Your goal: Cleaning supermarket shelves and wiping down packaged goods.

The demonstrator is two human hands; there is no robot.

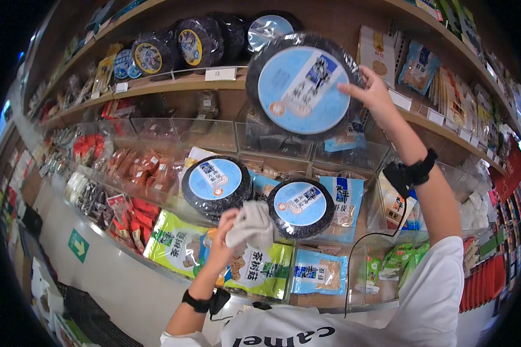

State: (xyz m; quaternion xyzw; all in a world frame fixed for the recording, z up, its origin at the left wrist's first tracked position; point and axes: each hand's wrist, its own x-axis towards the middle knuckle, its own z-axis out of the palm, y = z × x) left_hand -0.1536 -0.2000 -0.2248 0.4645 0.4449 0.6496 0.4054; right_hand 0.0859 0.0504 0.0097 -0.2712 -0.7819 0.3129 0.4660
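In my right hand (pixel 369 93) is a large round pack of dried seaweed (pixel 278 82), dark, wrapped in clear film, with a light-blue round label. The thumb lies on its face and the fingers are behind its right edge. It is held up before the upper shelf, over part of the shelf edge. My left hand (pixel 223 240) grips a crumpled pale grey cloth (pixel 252 225). Beyond the cloth lie two similar packs, a left disc (pixel 217 178) and a right disc (pixel 301 207), resting on the clear bins with labels up.
More round dark packs (pixel 199 41) stand along the upper wooden shelf (pixel 191 86). Clear-walled bins below hold green bags (pixel 260 273), blue bags (pixel 321 273) and red packets (pixel 134 225). A black cable (pixel 351 251) hangs from my right wrist strap (pixel 410 171).
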